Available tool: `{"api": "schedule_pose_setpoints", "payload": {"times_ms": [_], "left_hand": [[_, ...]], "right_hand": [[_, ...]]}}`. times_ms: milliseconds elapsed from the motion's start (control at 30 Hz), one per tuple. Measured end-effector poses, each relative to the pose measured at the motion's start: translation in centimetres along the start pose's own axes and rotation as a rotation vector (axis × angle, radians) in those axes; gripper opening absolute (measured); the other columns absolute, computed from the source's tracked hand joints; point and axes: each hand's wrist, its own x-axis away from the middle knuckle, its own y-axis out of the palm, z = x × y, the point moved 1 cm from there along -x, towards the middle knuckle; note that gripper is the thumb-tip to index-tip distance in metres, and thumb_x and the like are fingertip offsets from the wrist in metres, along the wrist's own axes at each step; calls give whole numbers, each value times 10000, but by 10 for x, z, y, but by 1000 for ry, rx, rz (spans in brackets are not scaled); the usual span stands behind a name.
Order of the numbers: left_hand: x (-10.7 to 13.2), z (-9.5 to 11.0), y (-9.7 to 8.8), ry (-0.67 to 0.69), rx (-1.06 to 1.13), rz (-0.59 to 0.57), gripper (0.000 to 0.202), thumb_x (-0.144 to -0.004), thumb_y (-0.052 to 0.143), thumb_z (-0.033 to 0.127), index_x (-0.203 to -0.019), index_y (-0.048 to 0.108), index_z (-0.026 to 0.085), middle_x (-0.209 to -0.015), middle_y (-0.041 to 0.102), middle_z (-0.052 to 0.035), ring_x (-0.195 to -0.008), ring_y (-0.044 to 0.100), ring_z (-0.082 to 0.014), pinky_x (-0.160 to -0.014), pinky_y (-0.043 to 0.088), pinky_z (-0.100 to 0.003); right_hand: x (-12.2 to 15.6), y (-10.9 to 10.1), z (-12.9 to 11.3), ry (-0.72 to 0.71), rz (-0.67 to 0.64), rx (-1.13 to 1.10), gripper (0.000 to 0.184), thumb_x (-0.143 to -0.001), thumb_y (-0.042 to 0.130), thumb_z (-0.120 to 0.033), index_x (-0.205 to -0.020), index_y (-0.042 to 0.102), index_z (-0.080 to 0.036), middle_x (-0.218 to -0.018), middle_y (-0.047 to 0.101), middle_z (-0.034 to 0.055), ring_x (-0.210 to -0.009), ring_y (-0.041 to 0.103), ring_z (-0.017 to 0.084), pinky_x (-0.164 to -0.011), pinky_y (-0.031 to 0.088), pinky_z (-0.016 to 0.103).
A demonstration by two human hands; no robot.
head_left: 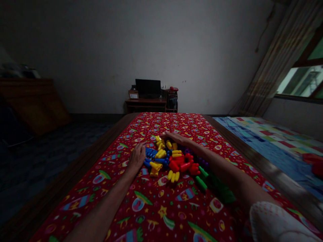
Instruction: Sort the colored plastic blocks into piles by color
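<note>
Head view, and both hands are down on the table (96,148), which is draped in a red patterned cloth (156,208). In the middle of that cloth sits a pile of plastic blocks (174,161), and the hands bracket it. The left hand (137,156) lies at the near-left edge, palm turned in, fingers loosely cupped against the blue pieces (151,153), touching them but gripping nothing. The right hand (178,137) reaches round the far side, flat and palm down, fingers stretched out to the left over the yellow pieces (161,148); nothing is clasped there either. Red pieces (181,163) crowd the centre of the heap, and green pieces (202,174) trail out just beside the right forearm, which lies along the pile's right flank. A white sleeve (275,222) shows at the lower right corner. Well beyond the table, a desk (146,104) with a dark monitor (148,88) stands against the far wall. On the right, a curtain (275,60) hangs beside a window (302,80).
</note>
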Motion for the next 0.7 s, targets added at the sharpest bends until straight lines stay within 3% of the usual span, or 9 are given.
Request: {"api": "schedule_pose_setpoints", "payload": {"times_ms": [67,133,233,300,367,467,567,633,700], "left_hand": [[0,0,-1,-5,17,-9,476,-871,274,330,-1100,635,121,-1207,634,-158,-1167,569,-259,-1063,395,-446],[0,-1,-2,-11,33,-16,481,-874,274,329,-1116,634,120,-1211,634,-154,-1175,564,-256,-1060,399,-444],[1,-3,-1,-20,59,1,467,-873,282,318,-1114,641,140,-1202,642,-139,-1158,576,-248,-1040,421,-439],[0,-5,1,-17,65,26,455,-869,290,310,-1096,646,141,-1181,652,-139,-1133,590,-249,-1032,428,-443],[-1,-6,4,1,60,44,447,-870,296,309,-1094,643,139,-1167,658,-140,-1120,595,-252,-1038,423,-449],[-2,-3,6,45,44,75,459,-885,285,311,-1137,621,126,-1195,641,-150,-1149,578,-250,-1059,404,-441],[3,23,7,198,-4,93,487,-918,265,329,-1228,571,112,-1303,575,-158,-1263,490,-254,-1105,341,-451],[15,56,7,358,-62,27,480,-941,281,349,-1300,525,143,-1395,507,-136,-1344,397,-264,-1135,266,-498],[36,94,8,535,-124,-102,449,-946,345,360,-1338,501,205,-1462,445,-108,-1386,328,-285,-1150,167,-565]], "right_hand": [[-11,15,-23,-51,-91,-15,780,-806,336,-793,-1116,712,-184,-1163,694,65,-1120,608,249,-1039,419,408],[-13,16,-42,-99,-100,-32,797,-797,340,-801,-1149,694,-180,-1197,677,81,-1155,592,241,-1059,400,399],[16,-12,-58,-112,99,-7,815,-812,317,-795,-1193,665,-164,-1234,652,112,-1194,569,257,-1081,370,440],[63,-37,-57,-43,289,109,825,-808,317,-798,-1192,667,-157,-1210,664,122,-1195,567,283,-1080,366,470],[126,-54,-45,91,483,301,806,-820,309,-785,-1200,663,-168,-1205,666,119,-1217,548,307,-1089,347,498],[224,-48,-15,299,654,493,774,-851,271,-744,-1280,601,-190,-1316,597,117,-1288,483,307,-1112,325,494],[280,-18,15,440,711,540,731,-887,262,-676,-1384,487,-190,-1444,470,119,-1353,407,282,-1137,306,484],[282,0,27,430,726,553,701,-885,288,-664,-1394,468,-216,-1470,438,105,-1387,352,279,-1152,278,495],[259,9,31,366,751,519,685,-889,284,-662,-1394,459,-233,-1468,439,98,-1390,348,274,-1160,263,494]]}}
